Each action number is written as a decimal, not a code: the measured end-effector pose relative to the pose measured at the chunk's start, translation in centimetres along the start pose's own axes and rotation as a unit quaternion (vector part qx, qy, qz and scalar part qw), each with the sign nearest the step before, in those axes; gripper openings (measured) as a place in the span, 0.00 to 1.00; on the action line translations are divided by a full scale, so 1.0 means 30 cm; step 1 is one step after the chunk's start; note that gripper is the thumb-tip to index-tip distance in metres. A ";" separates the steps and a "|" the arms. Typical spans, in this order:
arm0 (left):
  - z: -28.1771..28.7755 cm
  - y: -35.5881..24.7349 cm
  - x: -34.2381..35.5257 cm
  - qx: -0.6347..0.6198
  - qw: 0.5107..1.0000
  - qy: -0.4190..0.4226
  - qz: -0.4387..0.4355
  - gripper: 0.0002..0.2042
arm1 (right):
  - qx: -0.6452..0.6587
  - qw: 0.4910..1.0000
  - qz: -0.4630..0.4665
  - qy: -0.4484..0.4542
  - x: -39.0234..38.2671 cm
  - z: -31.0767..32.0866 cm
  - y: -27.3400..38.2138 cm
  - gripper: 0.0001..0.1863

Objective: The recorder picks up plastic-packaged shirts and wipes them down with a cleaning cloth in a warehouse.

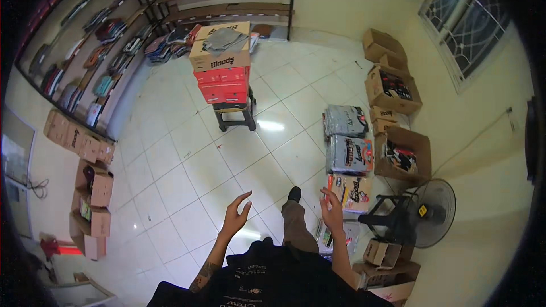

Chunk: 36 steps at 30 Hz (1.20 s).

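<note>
My left hand (235, 215) hangs in the air over the tiled floor, fingers apart and nothing in it. Held up in front of me on the other side, my right hand (331, 210) is also bare, its fingers spread. Below and beside the right hand lies a stack of beige printed packages (354, 194). Farther along the same row are a stack of grey plastic-wrapped packages (350, 153) and another grey wrapped stack (347, 120). Part of a nearer wrapped package (348, 236) shows behind my right forearm.
A black stool (235, 118) bears red boxes (224, 85) and a cardboard carton (220, 59) with grey cloth on top. A standing fan (435, 211) and open cartons (402, 156) line the right wall. Clothing shelves (108, 37) run along the left; more cartons (91, 204) stand below.
</note>
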<state>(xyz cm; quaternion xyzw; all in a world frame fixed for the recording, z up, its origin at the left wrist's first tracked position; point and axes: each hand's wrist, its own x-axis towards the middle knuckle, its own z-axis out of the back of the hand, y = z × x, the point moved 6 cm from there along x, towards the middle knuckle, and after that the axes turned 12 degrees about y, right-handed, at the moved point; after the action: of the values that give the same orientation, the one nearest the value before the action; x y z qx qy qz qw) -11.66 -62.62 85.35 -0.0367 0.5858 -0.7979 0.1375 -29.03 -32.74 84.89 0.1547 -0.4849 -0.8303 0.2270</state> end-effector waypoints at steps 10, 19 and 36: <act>0.153 -0.081 0.489 0.006 0.990 -0.143 0.019 0.17 | 0.024 0.995 0.026 0.096 0.667 0.073 0.010 0.15; 0.465 -0.153 0.866 0.041 0.964 -0.264 -0.006 0.18 | 0.039 0.990 0.058 0.121 1.278 0.000 0.182 0.22; 1.385 0.317 1.691 -0.037 0.935 -0.351 -0.015 0.24 | 0.191 0.979 -0.035 0.061 2.358 -0.596 0.496 0.32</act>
<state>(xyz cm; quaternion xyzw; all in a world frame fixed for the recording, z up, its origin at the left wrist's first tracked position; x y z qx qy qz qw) -49.53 -116.97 84.09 -0.3284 0.5287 -0.7137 0.3214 -77.18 -89.51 86.71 0.2624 -0.6138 -0.7192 0.1929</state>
